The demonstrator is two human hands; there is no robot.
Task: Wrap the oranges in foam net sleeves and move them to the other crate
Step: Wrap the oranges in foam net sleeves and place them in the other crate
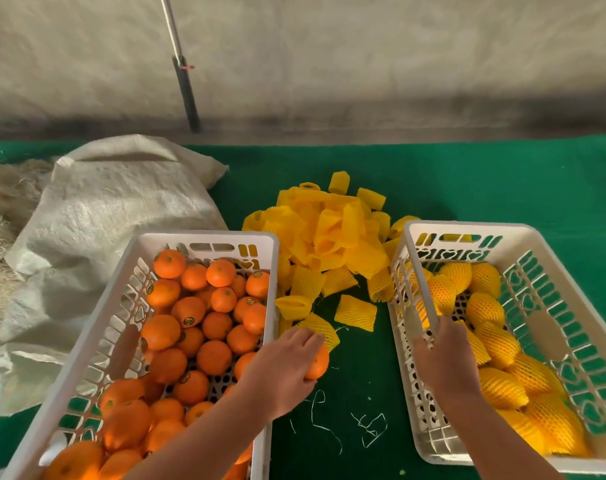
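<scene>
The left hand (287,368) has its grip curled round a bare orange (319,362) just past the right rim of the left crate (121,271) of unwrapped oranges; the right hand (440,355) rests at the near-left wall of the right crate (523,237) — whether its grip is clenched I cannot tell; wrapped oranges (502,386) lie inside; loose foam sleeves (332,237) are heaped on the green tabletop (502,181) between the crates.

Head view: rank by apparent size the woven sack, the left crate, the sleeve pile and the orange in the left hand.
1. Woven sack and left crate: comparable, and the crate sits nearer the camera, so unranked.
2. Sleeve pile.
3. Orange gripped by the left hand, partly covered.
</scene>
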